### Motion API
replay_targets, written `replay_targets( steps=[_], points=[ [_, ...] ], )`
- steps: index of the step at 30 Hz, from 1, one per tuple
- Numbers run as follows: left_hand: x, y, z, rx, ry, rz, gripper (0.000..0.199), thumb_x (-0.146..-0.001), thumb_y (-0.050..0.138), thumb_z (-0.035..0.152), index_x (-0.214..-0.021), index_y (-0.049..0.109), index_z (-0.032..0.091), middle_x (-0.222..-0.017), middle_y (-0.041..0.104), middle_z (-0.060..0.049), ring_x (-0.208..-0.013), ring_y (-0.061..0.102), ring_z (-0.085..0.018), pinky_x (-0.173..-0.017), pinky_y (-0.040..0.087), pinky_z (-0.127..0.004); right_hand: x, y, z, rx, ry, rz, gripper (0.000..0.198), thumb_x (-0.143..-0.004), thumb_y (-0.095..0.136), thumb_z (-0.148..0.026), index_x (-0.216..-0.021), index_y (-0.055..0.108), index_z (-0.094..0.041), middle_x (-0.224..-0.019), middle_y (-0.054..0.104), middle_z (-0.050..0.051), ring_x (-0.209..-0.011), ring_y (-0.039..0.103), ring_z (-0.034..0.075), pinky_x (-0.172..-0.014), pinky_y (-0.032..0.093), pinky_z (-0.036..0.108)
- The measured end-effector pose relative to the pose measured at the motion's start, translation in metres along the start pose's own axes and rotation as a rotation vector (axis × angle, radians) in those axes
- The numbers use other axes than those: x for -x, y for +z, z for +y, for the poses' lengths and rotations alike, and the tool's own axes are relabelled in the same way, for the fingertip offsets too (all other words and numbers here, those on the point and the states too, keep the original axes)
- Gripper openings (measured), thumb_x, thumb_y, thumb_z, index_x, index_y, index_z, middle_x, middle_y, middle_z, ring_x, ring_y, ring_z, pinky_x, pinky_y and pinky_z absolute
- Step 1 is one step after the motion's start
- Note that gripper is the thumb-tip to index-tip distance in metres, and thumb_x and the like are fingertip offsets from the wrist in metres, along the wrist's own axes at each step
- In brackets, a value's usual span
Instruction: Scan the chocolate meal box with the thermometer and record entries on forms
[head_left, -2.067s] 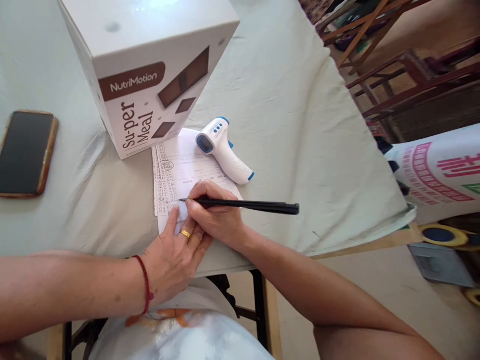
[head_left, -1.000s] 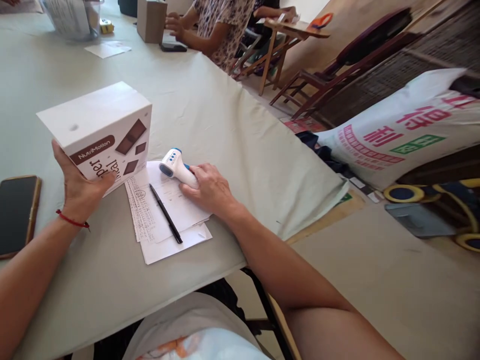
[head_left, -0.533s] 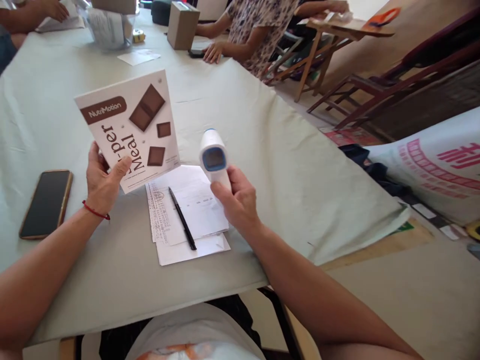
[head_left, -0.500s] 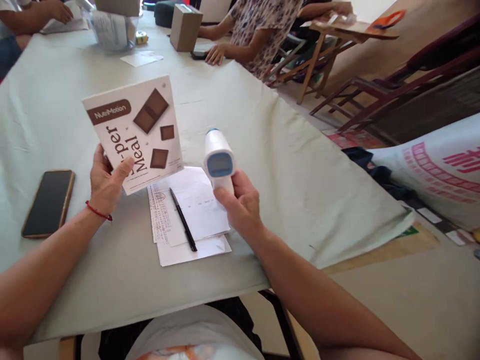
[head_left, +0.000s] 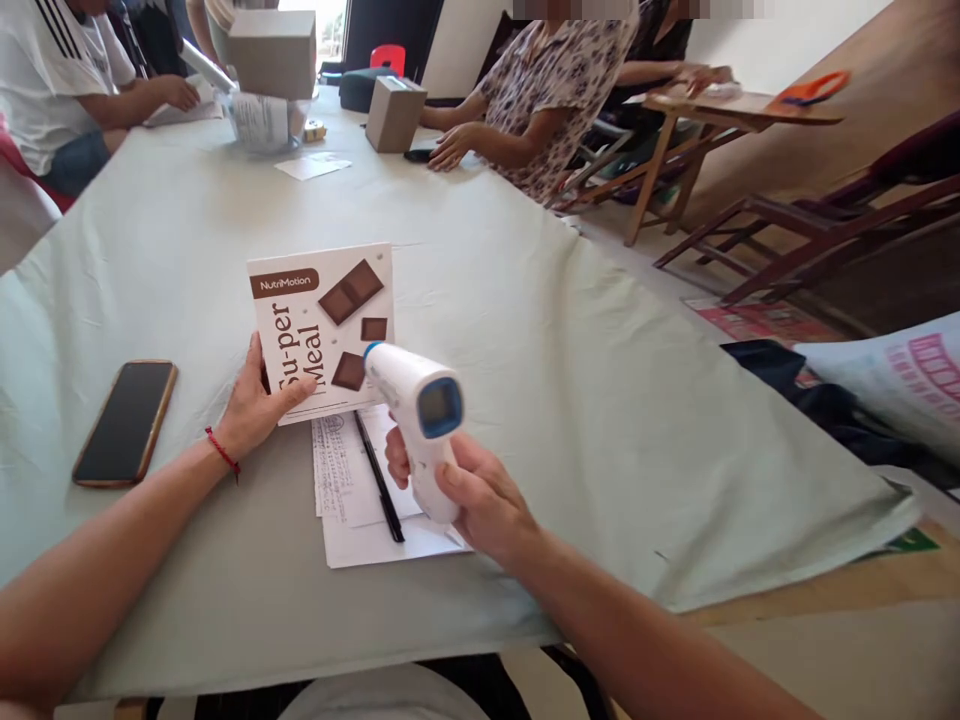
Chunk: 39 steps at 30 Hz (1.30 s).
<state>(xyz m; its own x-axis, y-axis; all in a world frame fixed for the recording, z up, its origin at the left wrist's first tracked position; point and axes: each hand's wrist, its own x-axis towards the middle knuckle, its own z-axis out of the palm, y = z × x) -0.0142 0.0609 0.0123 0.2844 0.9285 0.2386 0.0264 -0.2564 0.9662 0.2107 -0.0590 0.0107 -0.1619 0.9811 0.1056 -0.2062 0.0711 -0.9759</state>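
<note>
My left hand (head_left: 259, 405) grips the lower left corner of a white and brown NutriMotion box (head_left: 345, 345), thumb on its front face; the box is held upright over the table. In my right hand (head_left: 469, 490) is a white infrared thermometer (head_left: 409, 390) with a blue-framed screen facing me. Its blue-ringed nose points at the box's lower right and overlaps it in view; whether they touch I cannot tell. Beneath lie white papers (head_left: 345, 545) with handwriting and a black pen (head_left: 379, 480) across them. A smartphone (head_left: 124, 422) rests left of my left hand.
A pale cloth covers the table (head_left: 585, 400). Toward its far end are a clear plastic tub (head_left: 259, 125), a cardboard box (head_left: 395, 115) and a loose paper (head_left: 313, 166). Other people sit around, one hand (head_left: 454, 147) on the table. A wooden chair (head_left: 810, 225) stands right.
My left hand has brought the box right and straightened it. My right hand has turned the thermometer so its nose points left toward the box. The camera view has tilted up a little.
</note>
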Motion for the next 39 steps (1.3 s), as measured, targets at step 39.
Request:
replay_targets(
  steps=[39],
  points=[
    [-0.009, 0.004, -0.002, -0.004, 0.026, -0.046, 0.077, -0.059, 0.094, 0.059, -0.117, 0.056, 0.025, -0.124, 0.069, -0.006, -0.131, 0.057, -0.037, -0.106, 0.05, -0.051, -0.014, 0.014, 0.009, 0.035, 0.128, 0.065, 0.048, -0.072, 0.076, -0.067, -0.086, 0.068, -0.022, -0.075, 0.058, 0.0, -0.071, 0.055, 0.014, -0.063, 0.049, 0.03]
  ],
)
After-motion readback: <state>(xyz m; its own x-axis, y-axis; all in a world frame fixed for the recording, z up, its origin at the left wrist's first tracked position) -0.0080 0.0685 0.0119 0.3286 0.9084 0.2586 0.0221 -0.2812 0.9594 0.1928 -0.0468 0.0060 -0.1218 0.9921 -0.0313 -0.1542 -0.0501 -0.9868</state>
